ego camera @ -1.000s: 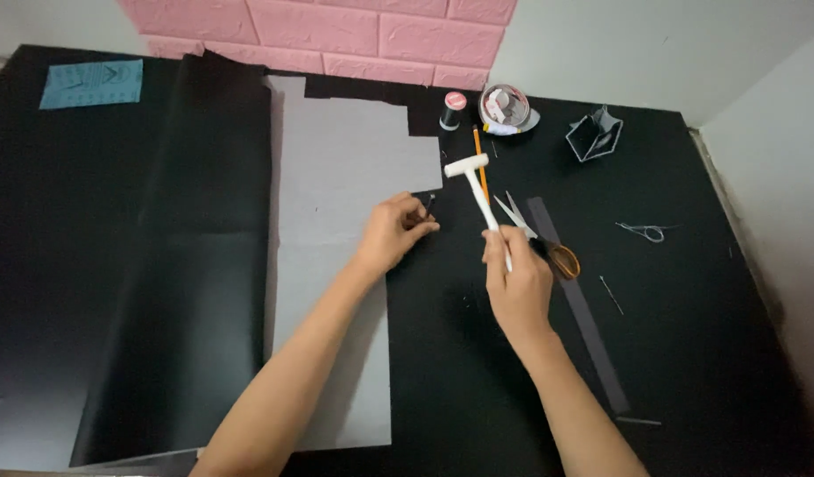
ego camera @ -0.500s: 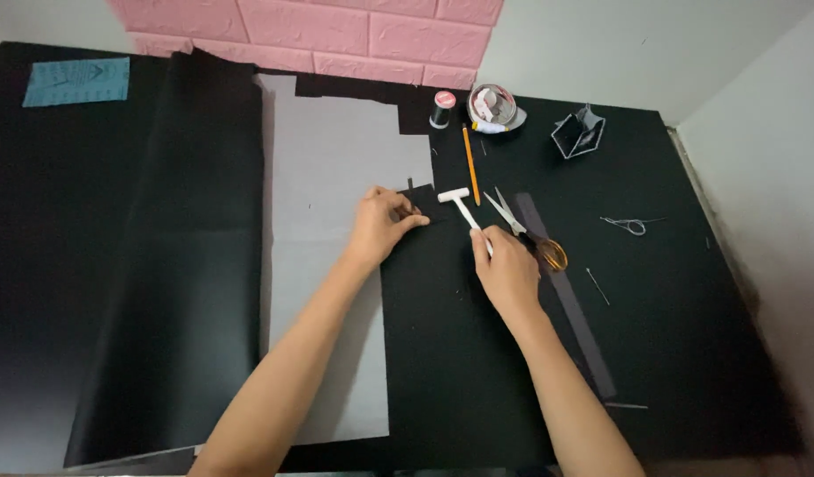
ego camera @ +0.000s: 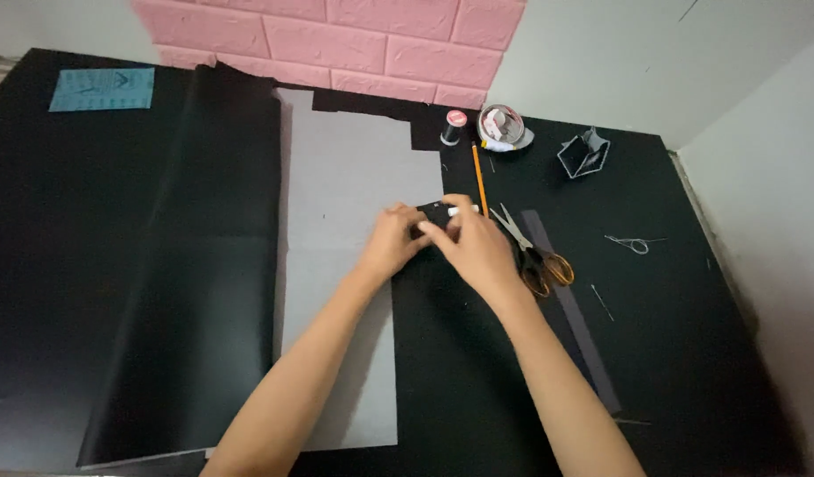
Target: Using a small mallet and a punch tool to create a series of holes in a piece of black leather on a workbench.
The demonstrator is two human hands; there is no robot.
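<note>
My left hand [ego camera: 391,244] and my right hand [ego camera: 474,249] meet at the right edge of a large grey sheet [ego camera: 349,168] on the black table. Between the fingertips is a small black piece [ego camera: 431,210], which my left hand pinches. My right hand covers a white tool [ego camera: 465,210]; only its pale end shows past the fingers. Both forearms reach in from the bottom of the view.
A big black sheet [ego camera: 195,230] lies left of the grey one. Right of my hands are a pencil [ego camera: 479,177], orange-handled scissors [ego camera: 537,256], a grey strip [ego camera: 573,314], a thread spool [ego camera: 453,129], a round tape holder [ego camera: 504,128], a wire loop [ego camera: 635,243] and a needle [ego camera: 602,303].
My right hand has moved left with the white tool and now meets my left hand over the small black piece. The tool, plainly seen before, is now mostly hidden.
</note>
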